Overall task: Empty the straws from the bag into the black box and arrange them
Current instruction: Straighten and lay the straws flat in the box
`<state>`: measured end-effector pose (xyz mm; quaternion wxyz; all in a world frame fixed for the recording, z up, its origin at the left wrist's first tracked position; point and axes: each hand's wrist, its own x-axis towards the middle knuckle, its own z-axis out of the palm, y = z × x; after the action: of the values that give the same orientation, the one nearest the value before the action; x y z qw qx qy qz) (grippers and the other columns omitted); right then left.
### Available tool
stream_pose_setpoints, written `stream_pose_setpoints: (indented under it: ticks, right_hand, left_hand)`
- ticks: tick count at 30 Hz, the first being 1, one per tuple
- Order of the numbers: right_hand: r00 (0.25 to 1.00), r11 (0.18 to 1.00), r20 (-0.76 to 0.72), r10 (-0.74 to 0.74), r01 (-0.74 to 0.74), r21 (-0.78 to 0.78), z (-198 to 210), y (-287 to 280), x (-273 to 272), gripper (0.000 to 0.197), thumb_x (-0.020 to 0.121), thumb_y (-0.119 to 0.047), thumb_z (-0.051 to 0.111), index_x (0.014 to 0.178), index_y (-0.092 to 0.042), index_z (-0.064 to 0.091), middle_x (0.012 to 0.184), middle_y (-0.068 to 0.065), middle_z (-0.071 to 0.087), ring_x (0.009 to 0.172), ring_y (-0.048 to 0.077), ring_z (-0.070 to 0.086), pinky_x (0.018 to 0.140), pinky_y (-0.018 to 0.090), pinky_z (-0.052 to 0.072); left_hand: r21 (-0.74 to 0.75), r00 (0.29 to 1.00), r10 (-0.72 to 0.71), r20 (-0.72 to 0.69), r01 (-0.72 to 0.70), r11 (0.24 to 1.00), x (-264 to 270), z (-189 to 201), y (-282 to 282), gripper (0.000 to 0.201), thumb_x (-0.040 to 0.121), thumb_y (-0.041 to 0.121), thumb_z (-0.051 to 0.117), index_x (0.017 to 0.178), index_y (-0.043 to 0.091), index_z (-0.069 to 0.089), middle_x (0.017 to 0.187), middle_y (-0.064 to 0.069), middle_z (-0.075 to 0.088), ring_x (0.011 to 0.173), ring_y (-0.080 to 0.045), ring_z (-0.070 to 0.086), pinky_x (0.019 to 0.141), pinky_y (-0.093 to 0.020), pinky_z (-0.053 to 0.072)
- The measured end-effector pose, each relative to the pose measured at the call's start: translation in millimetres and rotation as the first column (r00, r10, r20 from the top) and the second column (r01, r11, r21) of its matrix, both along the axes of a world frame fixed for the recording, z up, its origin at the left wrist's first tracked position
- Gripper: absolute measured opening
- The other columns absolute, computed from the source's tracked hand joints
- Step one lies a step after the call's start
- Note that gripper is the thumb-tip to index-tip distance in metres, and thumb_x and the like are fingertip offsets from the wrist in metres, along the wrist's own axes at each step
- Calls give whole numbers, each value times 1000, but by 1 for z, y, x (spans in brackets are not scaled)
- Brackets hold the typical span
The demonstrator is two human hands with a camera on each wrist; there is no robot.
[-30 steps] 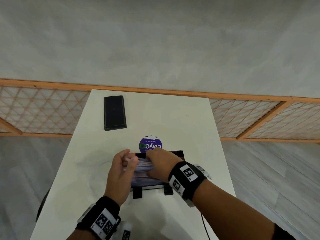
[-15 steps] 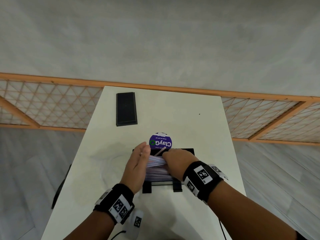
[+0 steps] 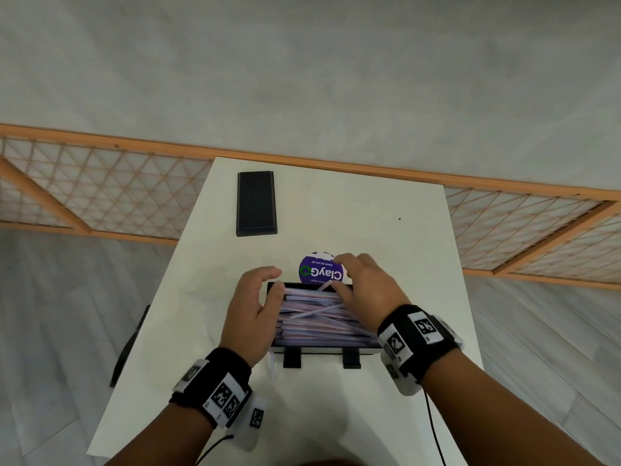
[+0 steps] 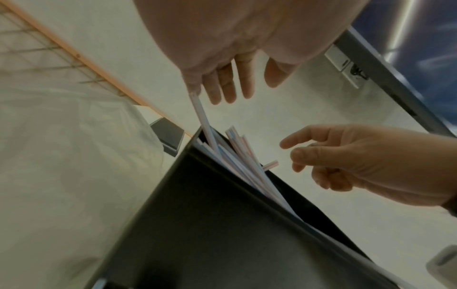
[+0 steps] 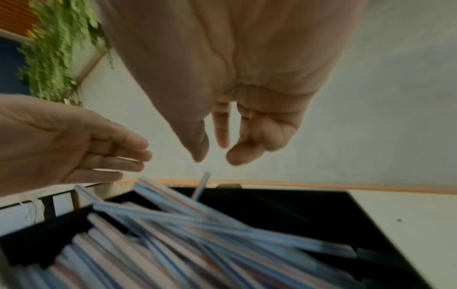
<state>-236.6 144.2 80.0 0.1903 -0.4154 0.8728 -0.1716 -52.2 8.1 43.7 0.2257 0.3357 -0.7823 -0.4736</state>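
- Black box (image 3: 356, 352) full of striped straws (image 3: 319, 317) sits between our hands.
- Our left hand (image 3: 250, 317) stays loose, grasping nothing.
- Our right hand (image 3: 364, 285) hangs relaxed, likewise grasping nothing.

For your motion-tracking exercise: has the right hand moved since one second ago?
Yes. The right hand has lifted off the straws and shifted toward the far right corner of the black box.

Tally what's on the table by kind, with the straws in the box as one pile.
black box: 1
straw pile: 1 (single straws too many to count)
flat black slab: 1
purple round ClayGo disc: 1
Total: 4
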Motion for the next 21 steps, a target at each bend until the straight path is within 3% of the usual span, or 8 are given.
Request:
stream_pose_setpoints:
  ticks: [2, 5, 9, 12, 15, 17, 19, 21]
  right_hand:
    - [999, 995, 18, 35, -37, 91, -10, -7, -3, 38, 100, -37, 56, 135, -23, 53, 118, 7, 56, 101, 29, 62, 86, 37, 52]
    - [996, 989, 38, 87, -91, 120, -21, -15, 0, 17, 100, -29, 54, 111, -17, 60, 107, 6, 61, 98, 27, 60, 79, 33, 45]
    - [990, 992, 57, 126, -127, 1, -18, -14, 9, 9, 99, -24, 53, 92, -19, 56, 89, 1, 64, 81, 22, 55, 74, 37, 48]
    - [992, 985, 38, 122, -117, -125, -1, -6, 11, 9, 94, -25, 53, 85, -23, 53, 77, -4, 60, 71, 20, 54, 68, 40, 51]
    - [1000, 966, -9, 20, -21, -257, 28, 8, 5, 9, 88, -33, 54, 84, -24, 52, 74, -7, 58, 68, 16, 55, 63, 37, 50]
    - [997, 929, 13, -78, 77, -361, 48, 21, -1, 8, 86, -27, 60, 82, -22, 55, 73, -6, 59, 65, 14, 54, 61, 34, 48]
    - [983, 870, 95, -160, 186, -457, 64, 36, -8, 11, 87, -16, 65, 80, -19, 57, 70, -2, 59, 63, 19, 53, 61, 33, 45]
    - [952, 800, 227, -203, 295, -522, 71, 51, -16, 13, 88, -9, 65, 80, -16, 59, 70, 6, 59, 66, 28, 53, 62, 34, 45]
  left_hand:
    - [73, 997, 4, 83, -10, 997, 0, -6, 2, 30, 104, 34, 54, 133, 25, 58, 133, 12, 57, 122, 0, 52, 103, -18, 40]
    - [219, 992, 23, 125, -50, 974, -2, -10, 9, 38, 103, 38, 56, 139, 23, 54, 140, 11, 52, 126, -3, 48, 109, -25, 39]
    - [248, 994, 13, 110, -40, 968, -4, -12, 15, 45, 102, 41, 58, 142, 26, 49, 140, 17, 46, 118, 14, 47, 102, -14, 35]
    - [201, 994, -21, 110, -2, 980, -2, -16, 15, 45, 100, 42, 60, 141, 29, 47, 140, 21, 43, 118, 25, 40, 108, -21, 38]
    - [145, 984, -89, 156, 67, 987, 2, -20, 13, 50, 100, 44, 60, 144, 27, 45, 150, 20, 33, 136, 8, 34, 112, -21, 32]
    - [129, 979, -115, 170, 93, 987, 3, -21, 13, 51, 101, 43, 58, 146, 25, 44, 153, 20, 29, 141, 2, 31, 114, -21, 30]
    - [155, 981, -120, 155, 96, 983, 3, -20, 15, 51, 103, 40, 57, 149, 24, 41, 156, 18, 28, 140, 7, 31, 117, -23, 31]
    - [251, 989, -109, 104, 80, 965, 1, -17, 17, 57, 104, 38, 56, 155, 25, 34, 156, 18, 30, 132, 20, 33, 115, -18, 32]
